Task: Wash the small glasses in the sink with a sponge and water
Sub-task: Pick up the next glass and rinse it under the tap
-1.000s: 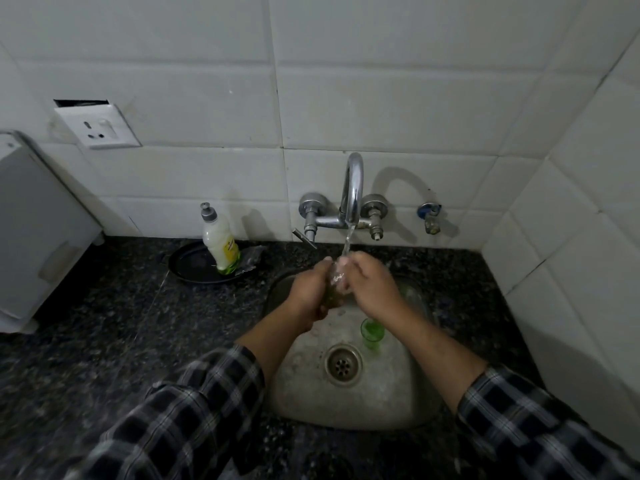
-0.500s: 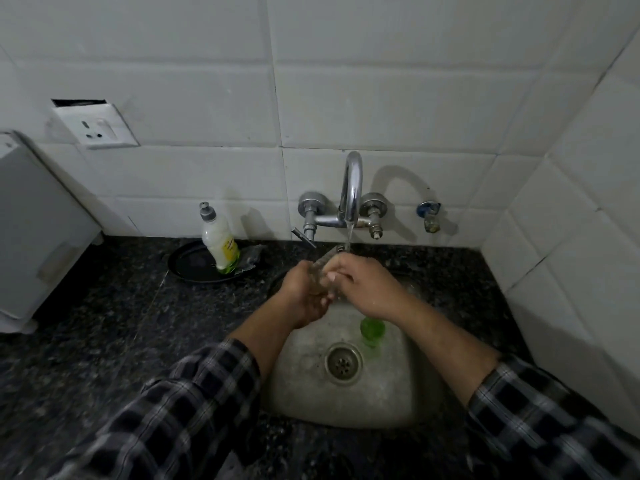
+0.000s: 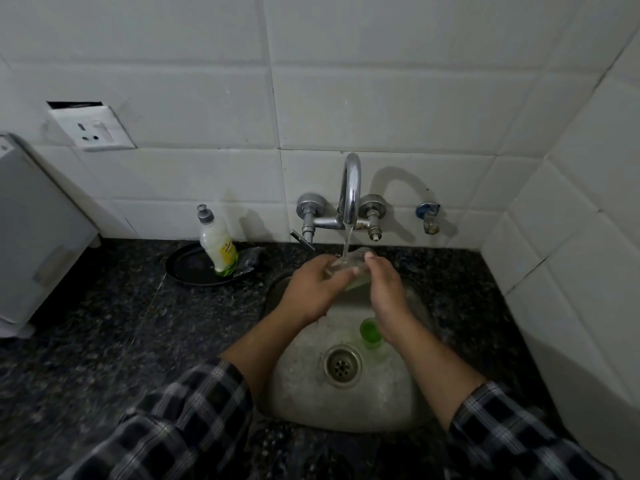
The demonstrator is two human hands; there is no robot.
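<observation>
Both hands grip a clear glass point(image 3: 349, 266) under the tap's point(image 3: 349, 192) stream: left hand point(image 3: 311, 289) grasping it, right hand point(image 3: 386, 289) too. A green glass point(image 3: 370, 332) stands in the sink point(image 3: 304, 403).

Tap point(image 3: 349, 188): shiny chrome metal
Sink point(image 3: 381, 407): dull, water-marked steel
Desk point(image 3: 104, 334): speckled polished dark stone
Wall tiles point(image 3: 207, 64): smooth glossy white

Dark plaid sleeves point(image 3: 194, 410), pale check lines, pushed up; forearms bare.
</observation>
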